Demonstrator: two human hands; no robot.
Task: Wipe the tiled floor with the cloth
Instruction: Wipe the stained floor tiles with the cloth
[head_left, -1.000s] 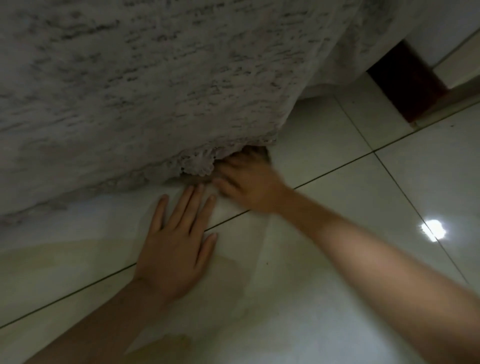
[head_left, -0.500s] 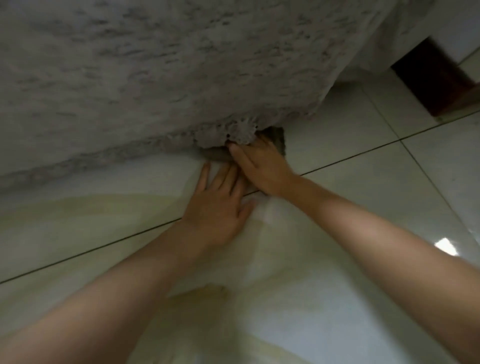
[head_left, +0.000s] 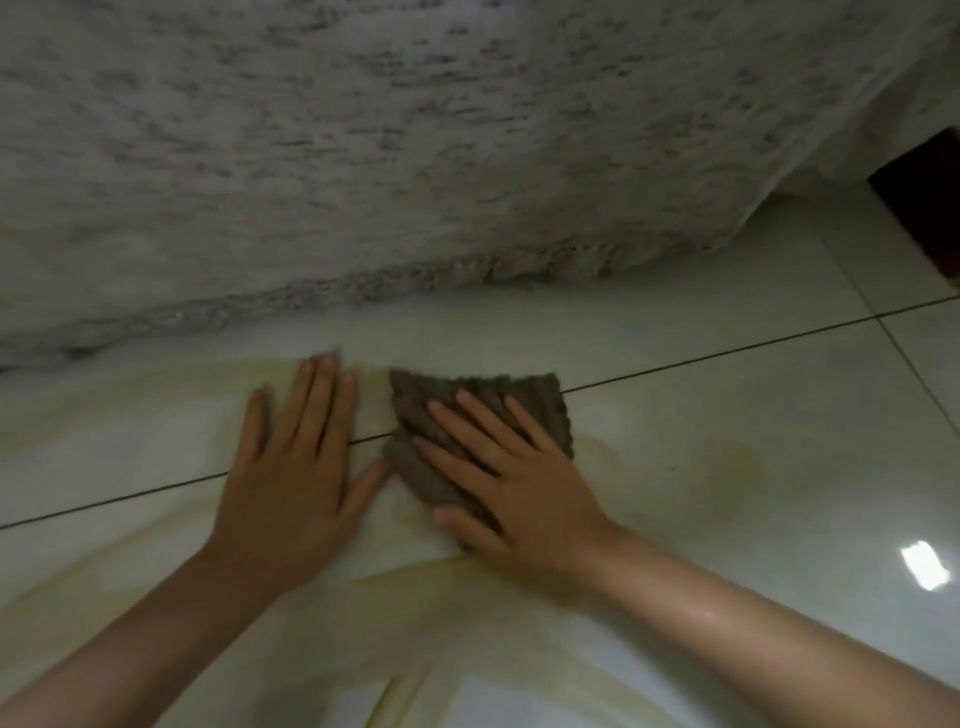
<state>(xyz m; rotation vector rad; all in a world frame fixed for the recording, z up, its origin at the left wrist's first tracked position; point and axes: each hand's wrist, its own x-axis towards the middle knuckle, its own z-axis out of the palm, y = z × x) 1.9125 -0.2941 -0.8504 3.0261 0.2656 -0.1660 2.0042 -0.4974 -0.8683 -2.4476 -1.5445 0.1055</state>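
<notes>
Draped fabric (head_left: 363, 156): a pale, grey-flecked sheet with a lacy hem is hung across the upper half, its hem met by the floor.
Tiled floor (head_left: 727, 426): glossy pale tiles are crossed by dark grout lines; yellowish streaks are seen around the hands.
Left hand (head_left: 291, 483): laid flat on bare tile, fingers straight and together, nothing held.
Right hand (head_left: 524, 493): spread flat and pressed on the cloth, fingers uncurled.
Cloth (head_left: 478, 395): a brown, ribbed rag is pinned to the floor across a grout line, just beside the left thumb.
</notes>
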